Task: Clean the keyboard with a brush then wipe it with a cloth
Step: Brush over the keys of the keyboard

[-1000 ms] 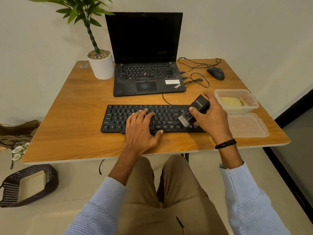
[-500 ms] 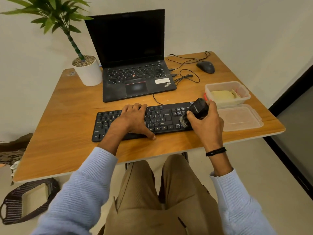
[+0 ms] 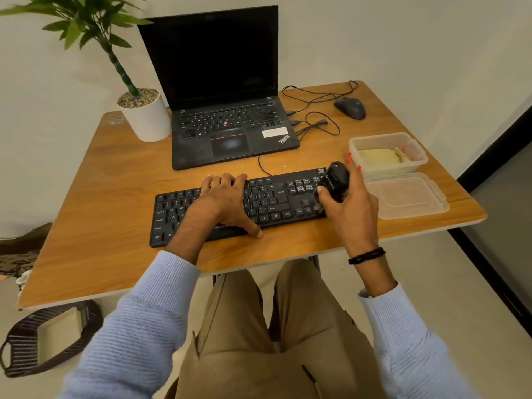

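Observation:
A black keyboard [image 3: 276,201] lies across the middle of the wooden table [image 3: 109,180]. My left hand [image 3: 223,201] rests flat on its middle keys, fingers spread, thumb at the front edge. My right hand [image 3: 349,207] grips a black brush [image 3: 334,180] over the keyboard's right end, its bristles down on the keys near the arrow block. A yellow cloth [image 3: 380,159] lies folded inside an open clear plastic box [image 3: 417,148] just right of the keyboard.
A black laptop [image 3: 227,122] stands open behind the keyboard. A potted plant [image 3: 146,116] sits at the back left, a mouse [image 3: 349,108] with loose cables at the back right. The box's lid [image 3: 408,197] lies by my right hand. A bag [image 3: 49,338] is on the floor.
The brush has swept along the keyboard's right end, from a tilted pose to more upright. My left hand slid to the keyboard's middle rows. The view has shifted.

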A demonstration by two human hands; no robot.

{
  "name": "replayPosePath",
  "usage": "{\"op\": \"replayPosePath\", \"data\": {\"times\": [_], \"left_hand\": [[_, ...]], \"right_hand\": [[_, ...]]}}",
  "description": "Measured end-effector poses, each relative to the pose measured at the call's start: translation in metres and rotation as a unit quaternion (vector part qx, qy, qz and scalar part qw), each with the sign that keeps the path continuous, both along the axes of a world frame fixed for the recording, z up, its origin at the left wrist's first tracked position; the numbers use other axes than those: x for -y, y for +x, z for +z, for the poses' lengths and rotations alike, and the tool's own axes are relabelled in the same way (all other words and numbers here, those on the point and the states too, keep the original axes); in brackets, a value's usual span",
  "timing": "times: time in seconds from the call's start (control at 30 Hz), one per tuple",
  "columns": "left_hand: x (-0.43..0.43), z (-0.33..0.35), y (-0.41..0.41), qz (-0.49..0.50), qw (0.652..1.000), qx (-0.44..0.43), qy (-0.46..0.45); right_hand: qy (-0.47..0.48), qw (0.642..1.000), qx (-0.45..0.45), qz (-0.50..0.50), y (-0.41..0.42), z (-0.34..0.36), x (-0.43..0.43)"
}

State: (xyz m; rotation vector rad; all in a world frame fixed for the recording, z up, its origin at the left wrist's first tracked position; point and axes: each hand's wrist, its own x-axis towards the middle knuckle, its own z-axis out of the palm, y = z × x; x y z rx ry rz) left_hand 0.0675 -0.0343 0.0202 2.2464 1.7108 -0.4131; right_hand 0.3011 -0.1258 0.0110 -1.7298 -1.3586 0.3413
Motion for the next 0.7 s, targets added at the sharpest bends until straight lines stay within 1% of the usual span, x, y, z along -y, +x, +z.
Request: {"op": "replayPosePath", "data": {"times": [0.03,0.13,0.17,0.23,0.27,0.3,0.37,0.4,0.43,0.53,0.57,0.67,0.7], "left_hand": [[0.001,0.001,0.001,0.001,1.0,-0.002,-0.002],[0.003,0.007,0.006,0.0,1.0,-0.02,-0.005],[0.003,0.009,0.008,-0.001,1.0,-0.025,-0.005],[0.003,0.011,0.01,0.001,0.999,-0.032,-0.01],[0.004,0.012,0.011,0.003,0.999,-0.033,-0.013],[0.004,0.013,0.012,0.005,0.999,-0.034,-0.015],[0.005,0.016,0.013,0.009,0.999,-0.037,-0.021],[0.005,0.018,0.015,0.011,0.999,-0.04,-0.024],[0.006,0.019,0.016,0.011,0.999,-0.042,-0.025],[0.006,0.02,0.018,0.014,0.998,-0.047,-0.028],[0.005,0.02,0.017,0.017,0.998,-0.047,-0.029],[0.004,0.019,0.016,0.017,0.998,-0.052,-0.03],[0.003,0.019,0.017,0.013,0.998,-0.056,-0.029]], "right_hand": [[0.0,1.0,0.0,0.0,0.002,0.0,0.001],[-0.032,0.996,0.034,0.07,-0.002,0.001,0.004],[-0.025,0.997,0.041,0.059,-0.001,0.001,0.003],[0.008,0.999,0.034,0.0,0.005,0.003,0.001],[0.011,0.999,0.03,-0.006,0.007,0.003,0.0],[-0.002,1.0,0.026,0.012,0.005,0.004,0.0],[-0.059,0.994,0.019,0.094,-0.005,0.004,0.0],[-0.071,0.99,0.024,0.118,-0.009,0.002,0.0],[-0.061,0.991,0.024,0.115,-0.01,0.001,-0.001],[0.011,1.0,0.025,0.011,-0.005,0.001,-0.007],[0.015,0.999,0.034,0.011,-0.004,0.002,-0.008],[-0.034,0.994,0.047,0.089,-0.001,0.005,-0.014],[-0.039,0.995,0.039,0.083,0.003,0.007,-0.018]]}}
